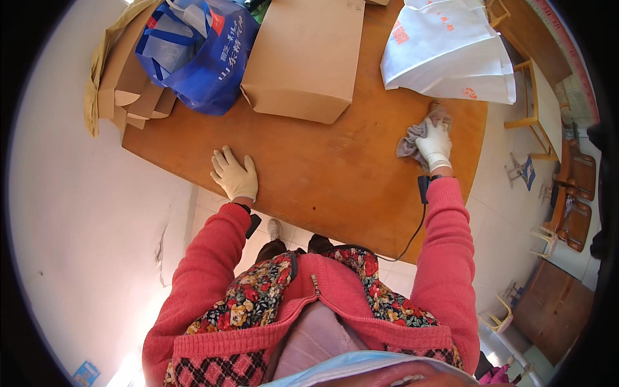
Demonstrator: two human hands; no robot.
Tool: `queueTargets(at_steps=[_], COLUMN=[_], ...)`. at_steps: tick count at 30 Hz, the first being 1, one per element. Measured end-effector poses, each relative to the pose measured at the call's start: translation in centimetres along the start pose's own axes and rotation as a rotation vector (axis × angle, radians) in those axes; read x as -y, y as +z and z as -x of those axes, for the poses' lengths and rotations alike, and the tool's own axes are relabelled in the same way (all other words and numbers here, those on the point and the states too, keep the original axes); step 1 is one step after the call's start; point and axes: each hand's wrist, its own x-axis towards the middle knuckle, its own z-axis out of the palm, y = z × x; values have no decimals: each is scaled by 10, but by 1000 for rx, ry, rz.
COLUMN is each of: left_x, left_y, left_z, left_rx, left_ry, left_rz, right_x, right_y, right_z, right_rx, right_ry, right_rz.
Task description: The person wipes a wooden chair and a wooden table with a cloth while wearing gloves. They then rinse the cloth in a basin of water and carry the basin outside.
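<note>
My right hand, in a whitish glove, presses a crumpled grey-brown cloth onto the wooden tabletop near its right edge, just below a white bag. The fingers lie over the cloth; part of it spreads out to the left of the hand. My left hand, in a cream-coloured glove, rests palm down with fingers apart near the table's front left edge, and holds nothing. A black device with a cable is strapped at my right wrist, and another black device sits at the left wrist.
Along the far side stand a blue bag, a large cardboard box and a white bag with red print. Folded cardboard lies at the far left, beside the wall. Chairs and other tables stand to the right.
</note>
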Motion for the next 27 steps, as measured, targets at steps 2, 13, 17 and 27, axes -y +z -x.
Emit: queueTargets(at_steps=[2, 13, 17, 27], left_x=[1, 5, 11, 74], left_y=[1, 3, 6, -14], left_z=[0, 0, -2, -19], left_rx=[-10, 13, 41, 357], left_ry=[17, 34, 37, 269], left_rz=[-11, 34, 100, 540], right_x=[33, 188, 141, 102], right_y=[5, 27, 58, 84], right_z=[33, 206, 248, 332], right_rx=[-81, -62, -143, -63], right_ry=[-185, -423, -176, 497], right_rz=[-37, -192, -246, -173])
